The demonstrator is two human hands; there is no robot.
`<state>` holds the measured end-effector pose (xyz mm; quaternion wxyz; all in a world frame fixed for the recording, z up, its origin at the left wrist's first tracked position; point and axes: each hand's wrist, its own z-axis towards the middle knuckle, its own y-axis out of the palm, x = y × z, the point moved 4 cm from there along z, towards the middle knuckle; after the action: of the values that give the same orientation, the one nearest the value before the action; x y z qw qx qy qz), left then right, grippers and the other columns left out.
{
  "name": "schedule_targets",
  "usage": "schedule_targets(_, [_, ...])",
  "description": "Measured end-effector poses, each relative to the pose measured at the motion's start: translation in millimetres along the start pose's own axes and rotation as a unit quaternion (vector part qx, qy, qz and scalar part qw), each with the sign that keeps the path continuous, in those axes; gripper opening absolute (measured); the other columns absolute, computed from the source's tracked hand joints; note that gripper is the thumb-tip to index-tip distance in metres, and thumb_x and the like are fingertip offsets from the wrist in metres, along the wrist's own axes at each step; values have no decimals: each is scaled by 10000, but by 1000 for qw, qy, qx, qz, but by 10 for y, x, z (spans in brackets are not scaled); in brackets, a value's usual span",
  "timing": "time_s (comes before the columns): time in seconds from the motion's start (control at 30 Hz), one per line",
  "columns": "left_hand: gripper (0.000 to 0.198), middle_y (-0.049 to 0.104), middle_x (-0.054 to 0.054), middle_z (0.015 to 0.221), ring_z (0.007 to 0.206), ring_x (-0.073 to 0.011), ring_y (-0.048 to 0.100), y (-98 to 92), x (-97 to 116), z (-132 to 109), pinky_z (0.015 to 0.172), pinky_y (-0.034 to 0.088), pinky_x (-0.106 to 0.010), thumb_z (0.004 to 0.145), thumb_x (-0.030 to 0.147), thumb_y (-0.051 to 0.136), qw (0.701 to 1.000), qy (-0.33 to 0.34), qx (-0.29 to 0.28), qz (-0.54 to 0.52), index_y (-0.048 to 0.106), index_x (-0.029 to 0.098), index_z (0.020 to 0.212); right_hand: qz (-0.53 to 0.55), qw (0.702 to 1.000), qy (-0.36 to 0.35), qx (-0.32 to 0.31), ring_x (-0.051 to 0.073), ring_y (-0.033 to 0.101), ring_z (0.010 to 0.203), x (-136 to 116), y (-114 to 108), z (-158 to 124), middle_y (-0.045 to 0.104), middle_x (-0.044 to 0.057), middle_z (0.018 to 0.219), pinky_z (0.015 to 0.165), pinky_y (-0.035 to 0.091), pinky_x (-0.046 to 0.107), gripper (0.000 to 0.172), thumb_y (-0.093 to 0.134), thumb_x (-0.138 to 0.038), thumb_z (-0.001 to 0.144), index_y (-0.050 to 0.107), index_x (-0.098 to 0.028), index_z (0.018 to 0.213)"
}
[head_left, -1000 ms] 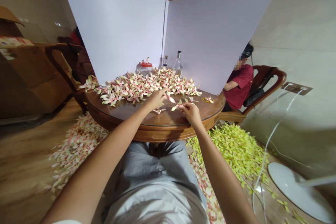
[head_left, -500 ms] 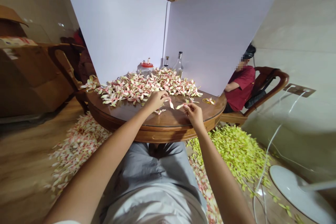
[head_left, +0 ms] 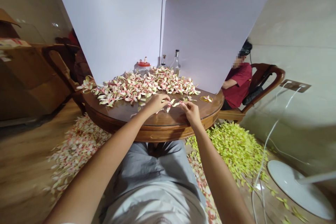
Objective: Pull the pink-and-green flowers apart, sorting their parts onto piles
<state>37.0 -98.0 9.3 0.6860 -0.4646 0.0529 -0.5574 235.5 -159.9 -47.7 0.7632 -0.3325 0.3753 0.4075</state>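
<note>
left hand [head_left: 157,102], right hand [head_left: 191,111] angled inward, pinching flowers [head_left: 168,106]

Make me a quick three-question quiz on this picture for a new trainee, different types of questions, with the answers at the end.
1. Multiple choice: what colour is the lid of the jar?
A) blue
B) red
C) green

2. True or false: the yellow-green pile lies on top of the table.

3. Short answer: what does the right hand pinch?

Key:
1. B, red.
2. False; the yellow-green pile is on the floor, to the right of the table.
3. A small pink-and-white flower piece.
</note>
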Motion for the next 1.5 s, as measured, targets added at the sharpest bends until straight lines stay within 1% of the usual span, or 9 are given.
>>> schedule_targets(0.2, [123, 722, -2, 741, 631, -138, 624, 15, -78, -9, 719, 480, -262, 869, 215, 657, 1000, -4, 4, 5, 727, 189, 772, 4, 1000, -6, 12, 150, 500, 666, 9, -51, -13, 573, 3, 682, 690, 421, 272, 446, 607, -612, 827, 569, -187, 698])
schedule_targets(0.47, [79, 717, -26, 775, 718, -157, 635, -2, -62, -4, 737, 480, -269, 850, 173, 672, 999, -10, 40, 17, 692, 173, 773, 9, 1000, -6, 19, 144, 478, 648, -22, -43, -20, 541, -5, 658, 682, 420, 275, 477, 616, -644, 814, 551, -192, 673])
schedule_targets(0.6, [63, 735, -58, 940, 903, -202, 657, -39, -27, -1, 850, 487, -314, 861, 235, 700, 998, 15, 53, 15, 712, 177, 884, 13, 1000, -3, 22, 153, 518, 643, -96, 17, -30, 604, 17, 671, 669, 446, 282, 466, 622, -635, 821, 601, -182, 709])
schedule_targets(0.77, [156, 738, -49, 1027, 947, -187, 669, -93, 153, -76, 879, 490, -299, 911, 314, 668, 997, 48, 65, 0, 711, 202, 1011, 22, 999, -14, 40, 170, 571, 680, -281, 159, -115, 659, 39, 727, 679, 469, 284, 429, 618, -596, 846, 644, -177, 758])
schedule_targets(0.97, [95, 740, -20, 914, 857, -159, 662, -219, 449, -253, 830, 477, -273, 926, 242, 631, 993, 66, 95, 9, 718, 205, 923, 33, 996, -32, 70, 173, 573, 675, -557, 208, -302, 667, 38, 731, 654, 450, 279, 356, 635, -520, 874, 673, -180, 778])
schedule_targets(1.1, [99, 722, -20, 873, 825, -166, 650, -296, 493, -298, 810, 486, -285, 937, 223, 596, 991, 61, 120, 25, 686, 197, 907, 52, 997, -38, 42, 191, 625, 741, -688, 189, -357, 712, 50, 795, 698, 478, 289, 336, 636, -502, 882, 722, -184, 817])
schedule_targets(1.23, [107, 695, -76, 1034, 999, -228, 623, -312, 522, -366, 941, 477, -371, 935, 179, 587, 977, 67, 176, 101, 678, 194, 989, 121, 993, -7, -6, 184, 631, 735, -696, 249, -364, 717, 44, 792, 717, 498, 298, 293, 692, -462, 849, 763, -178, 858])
schedule_targets(1.37, [165, 678, -80, 1048, 1015, -233, 599, -178, 681, -529, 946, 480, -380, 976, 196, 545, 958, 133, 173, 188, 687, 213, 1057, 157, 987, 21, 40, 139, 556, 588, -611, 358, -400, 655, 16, 679, 598, 476, 278, 314, 681, -464, 853, 757, -163, 895])
schedule_targets(1.5, [173, 696, -73, 1027, 975, -211, 605, -72, 753, -634, 901, 498, -347, 993, 210, 531, 960, 146, 177, 159, 701, 205, 1025, 217, 972, 52, 73, 161, 626, 678, -522, 466, -478, 719, 44, 809, 670, 536, 304, 330, 728, -468, 814, 757, -163, 937])
